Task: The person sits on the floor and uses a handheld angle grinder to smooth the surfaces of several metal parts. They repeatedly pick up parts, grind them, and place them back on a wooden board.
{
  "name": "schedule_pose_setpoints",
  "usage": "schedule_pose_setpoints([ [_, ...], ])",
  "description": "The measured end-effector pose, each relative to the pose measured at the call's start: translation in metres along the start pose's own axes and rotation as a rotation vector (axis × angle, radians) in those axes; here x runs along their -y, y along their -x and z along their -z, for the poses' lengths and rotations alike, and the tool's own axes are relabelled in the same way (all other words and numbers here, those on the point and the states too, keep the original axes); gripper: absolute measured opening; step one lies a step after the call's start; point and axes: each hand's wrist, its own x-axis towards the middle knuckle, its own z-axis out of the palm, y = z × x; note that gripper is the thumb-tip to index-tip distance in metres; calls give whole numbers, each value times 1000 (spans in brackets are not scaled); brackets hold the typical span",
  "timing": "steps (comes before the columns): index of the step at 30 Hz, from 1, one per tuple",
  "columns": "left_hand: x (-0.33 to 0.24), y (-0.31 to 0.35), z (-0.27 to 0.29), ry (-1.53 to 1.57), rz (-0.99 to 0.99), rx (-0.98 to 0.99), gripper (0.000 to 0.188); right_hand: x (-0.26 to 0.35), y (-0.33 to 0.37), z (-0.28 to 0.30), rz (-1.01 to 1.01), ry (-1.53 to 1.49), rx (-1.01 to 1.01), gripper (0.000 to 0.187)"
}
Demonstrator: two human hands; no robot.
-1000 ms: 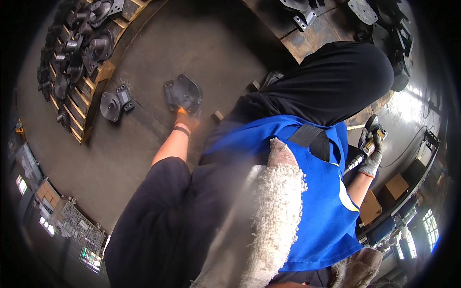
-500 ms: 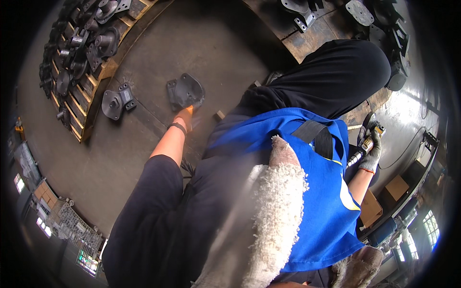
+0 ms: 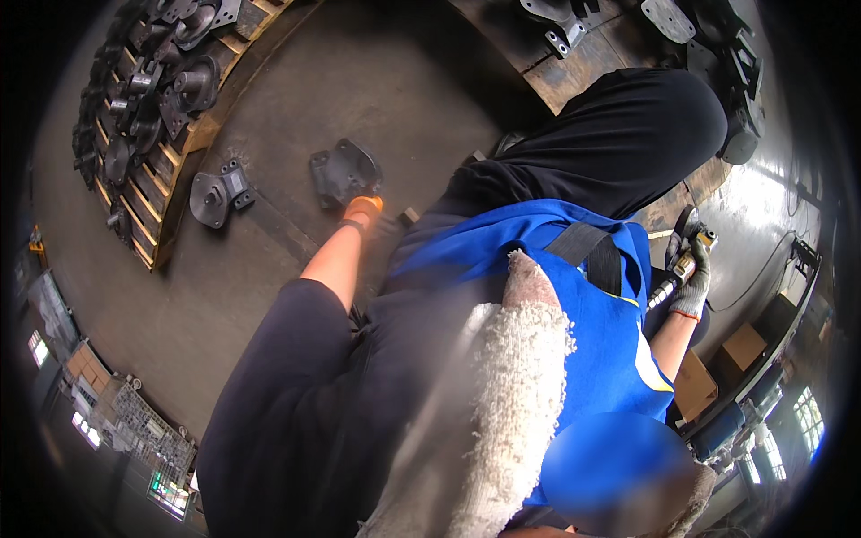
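Saw the bracket [image 3: 354, 169] lying on the floor [image 3: 314, 81], right of the pallet [image 3: 208, 128] and apart from it. Found the left hand [image 3: 362, 211], orange-gloved, at the bracket's near rim, on the side away from the pallet; blurred, so could not tell finger spread or any grip. Noted the right hand [image 3: 697, 280], grey-gloved, far right of the pallet, closed round a grinder [image 3: 707, 239].

Judged the bracket heavy, stiff, unlikely to break; dark metal, perhaps slick under a glove. Rated the rounded rim a fair hold for one hand, the thick block on the pallet side a steadier one; suspected tipping toward that block with the rim alone in hand.

Marked edges: a second bracket [image 3: 210, 199] just right of the pallet, a wood block [image 3: 409, 216] and the bent leg [image 3: 628, 134] well right of it, then boards [image 3: 619, 54] across from it. Found most open room on the floor between pallet and boards, least toward the leg.
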Motion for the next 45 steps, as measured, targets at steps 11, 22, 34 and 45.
schedule_pose_setpoints([
  [11,59,123,114,1192,-169,357,54,-5,23,-35,8,41,-16,35],
  [22,-12,6,155,-453,-150,-396,47,-57,-51,-138,-98,441,18,21],
  [34,-17,40,171,-260,-117,-418,40,-118,-94,-128,-190,436,-10,17],
  [45,-51,46,158,-59,-214,-305,34,-112,-108,-69,-122,339,-110,21],
])
